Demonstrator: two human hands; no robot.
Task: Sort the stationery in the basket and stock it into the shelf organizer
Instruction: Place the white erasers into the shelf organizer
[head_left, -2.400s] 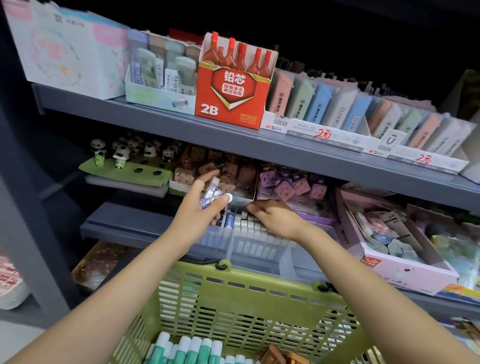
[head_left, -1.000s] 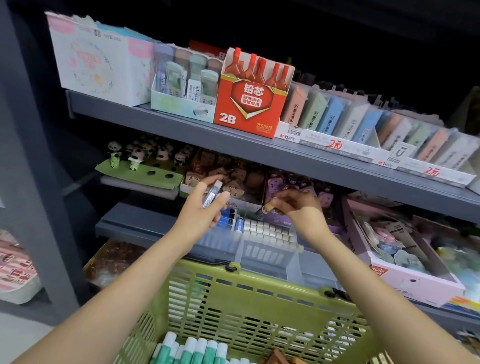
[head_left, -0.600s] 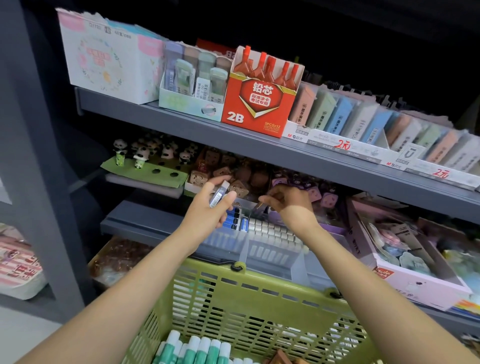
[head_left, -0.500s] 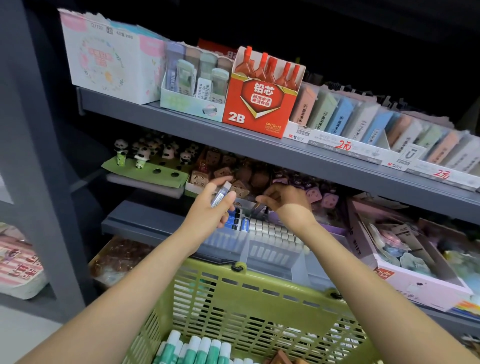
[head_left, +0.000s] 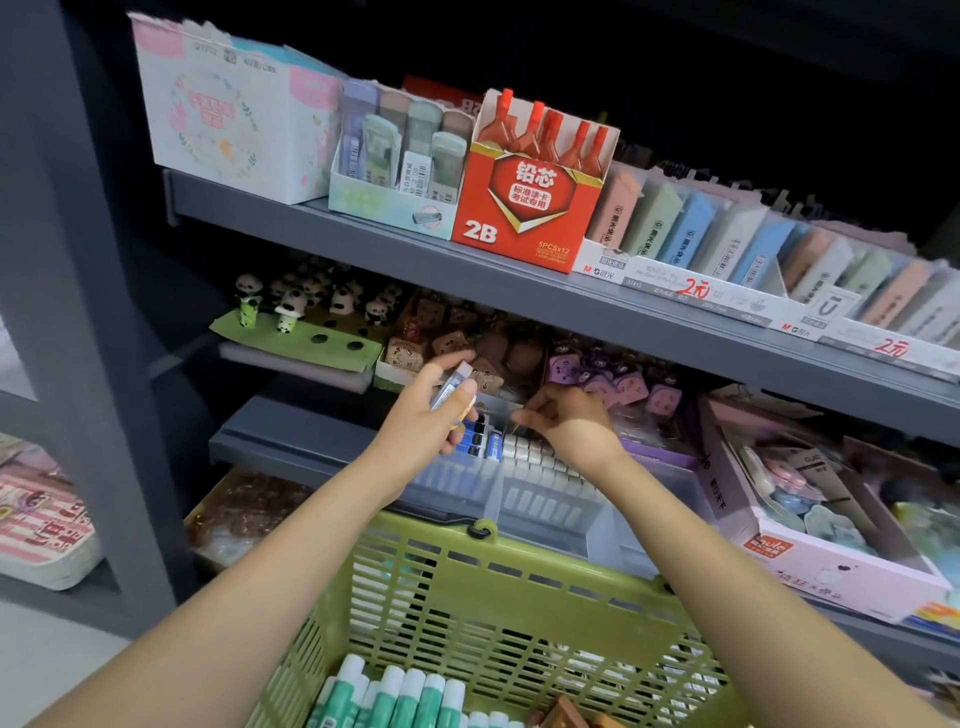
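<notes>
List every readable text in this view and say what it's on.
"2B", "铅芯", "5PCS×12": red lead box
"2元": white eraser trays' price stickers
"M&G": same tray fronts
"40": pastel box top; rest blurred
Pink box logo, barcodes, and the tube in the left hand: too blurred.

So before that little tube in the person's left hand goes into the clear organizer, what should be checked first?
1. Tube held firmly: ok. The left hand pinches the small tube between thumb and fingers.
2. Right hand out of the way: not ok. The right hand sits over the clear organizer, fingers curled at the back row.
3. Right hand holding anything: cannot tell; its fingertips are hidden.
4. Free slot in the organizer: cannot tell. The white-capped rows look full, and the hands cover the back.
5. More stock waiting: ok. Green-and-white sticks lie in the green basket.
</notes>
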